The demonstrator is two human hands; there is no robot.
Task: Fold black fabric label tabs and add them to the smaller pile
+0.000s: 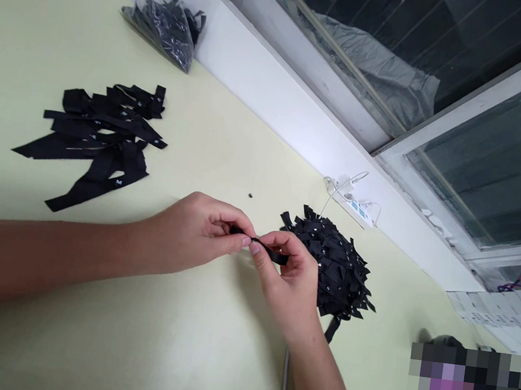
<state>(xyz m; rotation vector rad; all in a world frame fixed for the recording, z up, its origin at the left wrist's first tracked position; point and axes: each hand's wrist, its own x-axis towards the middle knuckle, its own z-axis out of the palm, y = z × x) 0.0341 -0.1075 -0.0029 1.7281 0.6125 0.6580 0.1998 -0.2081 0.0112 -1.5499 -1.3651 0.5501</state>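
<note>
Pale yellow-green table point(151, 346), smooth, slightly shiny, fills most of the view. Low white wall point(272, 101) runs diagonally along its far edge, with framed window point(498, 148) above; glass dark, one small bright reflection. Grey sheet point(381, 64) lies crumpled beyond the glass, upper middle.

Black strip point(276, 256) is above the table near the centre, between the two hands. Left hand point(199, 228) pinches one end, thumb against fingers. Right hand point(290, 281) pinches it just beside, fingers curled, short end sticking out toward the palm. Fingertips of both hands nearly meet.

Big heap of black strips point(339, 268), small white marks on them, sits just behind the right hand. Looser spread of black strips point(102, 131) lies on the left, well apart. Clear plastic bag point(167, 25) with black pieces inside stands against the wall. White power strip point(356, 205) with plugs and cords by the wall, near the heap. Tiny dark scrap point(250, 195) on the table. Pale cable point(284, 388) beside right forearm. Lower right corner pixelated, can't tell.
</note>
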